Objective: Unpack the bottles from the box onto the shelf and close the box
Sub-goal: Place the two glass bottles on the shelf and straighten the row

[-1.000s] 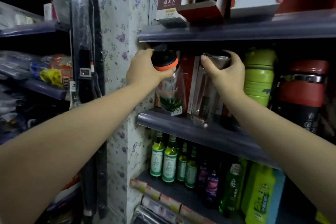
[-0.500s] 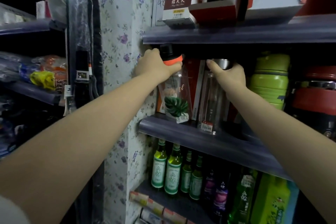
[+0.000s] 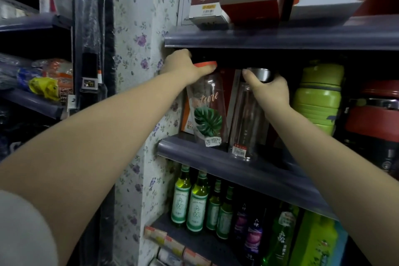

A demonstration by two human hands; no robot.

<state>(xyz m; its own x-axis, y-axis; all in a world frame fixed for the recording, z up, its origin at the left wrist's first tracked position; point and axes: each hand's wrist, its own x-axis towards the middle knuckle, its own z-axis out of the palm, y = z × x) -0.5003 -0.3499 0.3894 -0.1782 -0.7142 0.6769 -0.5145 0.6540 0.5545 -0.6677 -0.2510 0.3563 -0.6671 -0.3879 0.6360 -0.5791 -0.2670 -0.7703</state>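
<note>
Standing now on the middle shelf (image 3: 248,164), pushed farther in than a moment ago, two clear bottles are gripped by their caps: leaf-printed bottle (image 3: 206,114) by the left hand (image 3: 185,65), plain bottle (image 3: 248,119) by the right hand (image 3: 269,90); release seems due.

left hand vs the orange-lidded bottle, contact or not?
Touching. The head view shows the left hand curled round the orange lid of the leaf-print bottle, thumb lying along the lid's lower edge, no gap visible.
</note>
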